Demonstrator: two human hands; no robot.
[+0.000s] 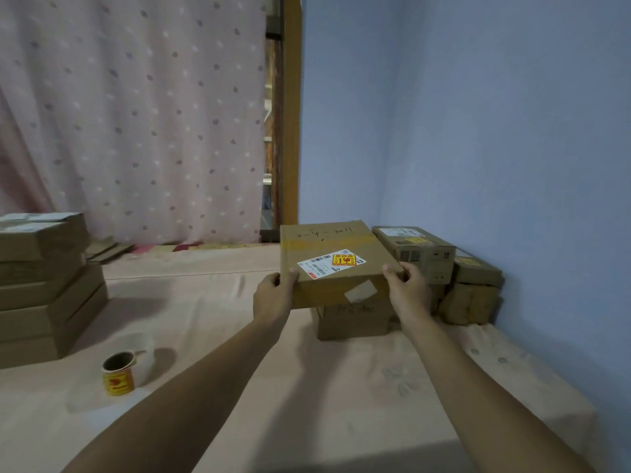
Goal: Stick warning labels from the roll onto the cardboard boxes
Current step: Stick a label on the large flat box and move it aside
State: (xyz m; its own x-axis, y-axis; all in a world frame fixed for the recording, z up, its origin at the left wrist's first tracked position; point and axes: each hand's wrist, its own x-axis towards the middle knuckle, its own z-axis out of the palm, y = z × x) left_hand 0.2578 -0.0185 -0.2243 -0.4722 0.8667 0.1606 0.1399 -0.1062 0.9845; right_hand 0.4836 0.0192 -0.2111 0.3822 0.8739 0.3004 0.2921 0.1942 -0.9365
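Observation:
A flat cardboard box [345,291] is held above a smaller box [353,319] at the middle right. Its top bears a white shipping label and a yellow-and-red warning label [344,260]. My left hand [275,295] grips its near left corner, thumb on top. My right hand [408,288] grips its near right corner. The roll of yellow warning labels [118,373] stands upright on the pink sheet at the lower left, a loose strip of backing trailing from it.
A tall stack of flat cardboard boxes [44,288] stands at the left edge. More boxes [420,250] with yellow labels sit against the blue wall [495,131] at the right. A dotted curtain [136,114] hangs behind. The pink sheet [307,387] covers the surface.

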